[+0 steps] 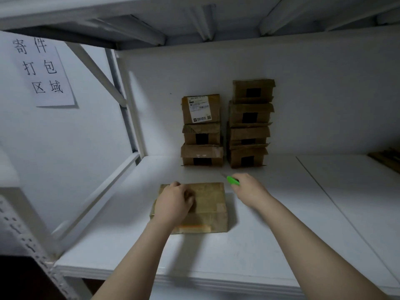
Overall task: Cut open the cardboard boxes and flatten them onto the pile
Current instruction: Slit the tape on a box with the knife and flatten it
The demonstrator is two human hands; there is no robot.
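Evidently the cutting step is just about to start on one box. A closed cardboard box (213, 199) lies flat at the centre of the frame on the white shelf board (281, 224), and its top shows no cut. The left hand (175, 202) lies on the box's left half, fingers bent and seemingly hooked at the far edge, holding it steady. The right hand (246, 187) hovers just beyond the box's upper right corner, clamped round a green utility knife (233, 180) whose blade points up and left, clear of the cardboard.

The next move, as I judge it, calls for bringing the blade down to the taped seam on top and drawing it along, keeping it away from the steadying fingers. The box could slide on the smooth board if the left hand eases.

The box is brown, worn and low, with glossy tape across its top and a paler strip on the near side. Above it in the frame, against the back wall, two stacks of similar boxes (251, 124) wait, the left stack's top box bearing a white label. Something brown and flat, perhaps the pile (387, 159), shows at the right edge, too cropped to tell.
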